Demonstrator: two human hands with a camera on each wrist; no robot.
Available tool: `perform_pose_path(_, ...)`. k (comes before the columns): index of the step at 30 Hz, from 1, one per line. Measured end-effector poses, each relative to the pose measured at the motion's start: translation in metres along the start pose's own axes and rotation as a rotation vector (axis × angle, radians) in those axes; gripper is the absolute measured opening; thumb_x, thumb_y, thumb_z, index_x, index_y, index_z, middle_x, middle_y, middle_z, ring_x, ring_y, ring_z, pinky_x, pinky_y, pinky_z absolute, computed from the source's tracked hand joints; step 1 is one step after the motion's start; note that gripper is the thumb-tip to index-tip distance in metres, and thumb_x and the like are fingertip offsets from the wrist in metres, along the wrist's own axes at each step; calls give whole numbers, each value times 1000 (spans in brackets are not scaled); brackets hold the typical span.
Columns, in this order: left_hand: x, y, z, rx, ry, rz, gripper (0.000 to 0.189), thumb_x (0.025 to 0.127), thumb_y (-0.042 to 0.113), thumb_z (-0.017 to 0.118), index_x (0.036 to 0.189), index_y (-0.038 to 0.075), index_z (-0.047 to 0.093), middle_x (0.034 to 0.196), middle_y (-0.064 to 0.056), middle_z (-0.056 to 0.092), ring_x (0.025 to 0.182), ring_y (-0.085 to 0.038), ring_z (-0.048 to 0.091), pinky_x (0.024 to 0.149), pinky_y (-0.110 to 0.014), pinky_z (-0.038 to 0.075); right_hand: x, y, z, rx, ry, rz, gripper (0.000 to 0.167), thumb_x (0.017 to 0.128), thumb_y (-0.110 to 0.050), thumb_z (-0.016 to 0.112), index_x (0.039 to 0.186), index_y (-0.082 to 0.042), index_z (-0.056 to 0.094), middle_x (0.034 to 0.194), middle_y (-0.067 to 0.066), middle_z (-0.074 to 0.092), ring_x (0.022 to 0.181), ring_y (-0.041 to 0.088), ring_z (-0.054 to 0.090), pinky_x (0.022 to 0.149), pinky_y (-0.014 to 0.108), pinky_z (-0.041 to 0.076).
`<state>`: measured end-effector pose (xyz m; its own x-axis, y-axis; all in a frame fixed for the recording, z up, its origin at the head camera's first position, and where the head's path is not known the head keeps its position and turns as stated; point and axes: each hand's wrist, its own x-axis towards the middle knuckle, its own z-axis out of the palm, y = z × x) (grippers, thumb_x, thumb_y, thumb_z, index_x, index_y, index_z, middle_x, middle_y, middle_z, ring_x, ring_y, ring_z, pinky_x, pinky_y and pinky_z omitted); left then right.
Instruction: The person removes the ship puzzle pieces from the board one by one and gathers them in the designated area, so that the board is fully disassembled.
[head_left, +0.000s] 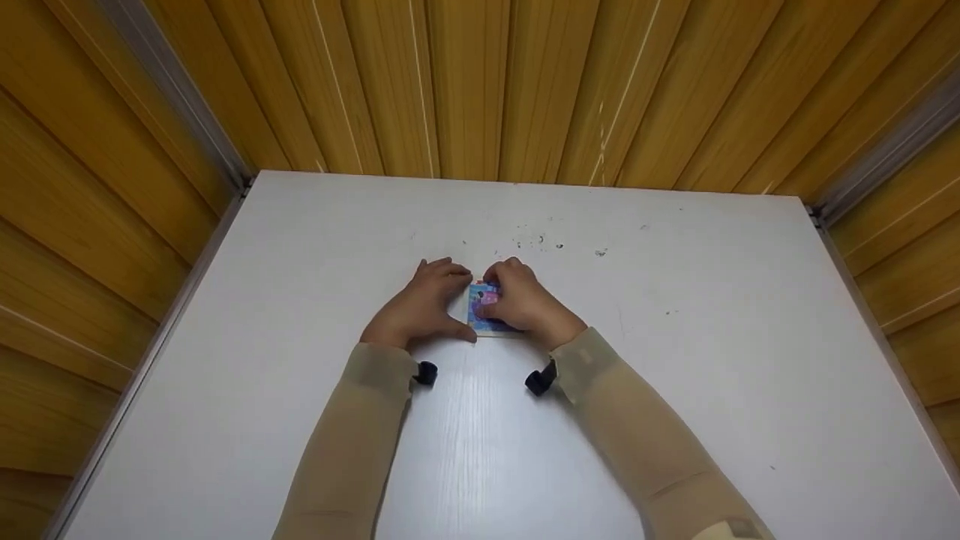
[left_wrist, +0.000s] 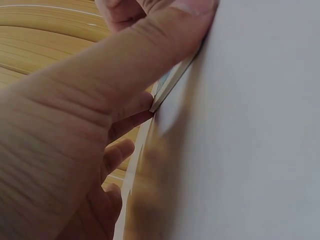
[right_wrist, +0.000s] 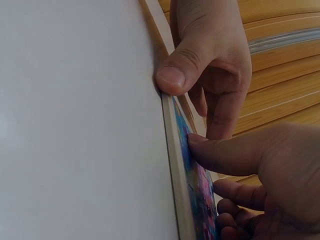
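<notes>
A small thin board with a colourful picture (head_left: pixel 474 300), blue with a pink figure, lies flat on the white table between both hands. Its pale edge (right_wrist: pixel 175 165) shows in the right wrist view. The left hand (head_left: pixel 427 304) spans the board's left side, its thumb at the near left corner and fingers at the far left corner. In the left wrist view that thumb (left_wrist: pixel 145 47) covers much of the edge. The right hand (head_left: pixel 529 304) covers the right part, its thumb (right_wrist: pixel 210 150) on the picture and its curled fingers at the far edge. Whether it pinches a separate piece, I cannot tell.
The white table (head_left: pixel 300 247) has dark scuff marks (head_left: pixel 540 240) beyond the hands. Yellow wood-patterned panels (head_left: pixel 465 90) stand behind it and at both sides. A black wrist strap part (head_left: pixel 426 373) shows at the left cuff, another (head_left: pixel 538 381) at the right.
</notes>
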<state>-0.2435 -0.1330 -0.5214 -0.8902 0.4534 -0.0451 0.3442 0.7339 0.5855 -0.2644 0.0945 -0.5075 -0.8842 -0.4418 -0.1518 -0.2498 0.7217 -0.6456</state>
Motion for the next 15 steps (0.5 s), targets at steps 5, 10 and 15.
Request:
perform_pose_path(5,0,-1,2,-3,-7,-3,111,75,49,107,165,6,58,172,-9,56,176,-34,27,148,-58,2,2,11,3,20,8,-36,60,98,-29,86,145,1,64,144,21,61,137,39,56,124,54,50)
perform_pose_path(10,1,-2,2,4,-8,-11,110,75,50,107,164,7,59,171,-8,57,176,-33,27,148,-57,2,7,25,11,54,59,-74,44,106,-27,79,140,-1,68,137,18,65,131,35,59,121,53,50)
perform_pose_path(15,1,0,2,10,-1,-18,108,75,48,107,163,7,60,170,-8,57,176,-33,27,148,-58,3,13,35,19,59,118,-104,37,105,-25,80,134,-5,71,131,13,68,125,29,60,116,48,52)
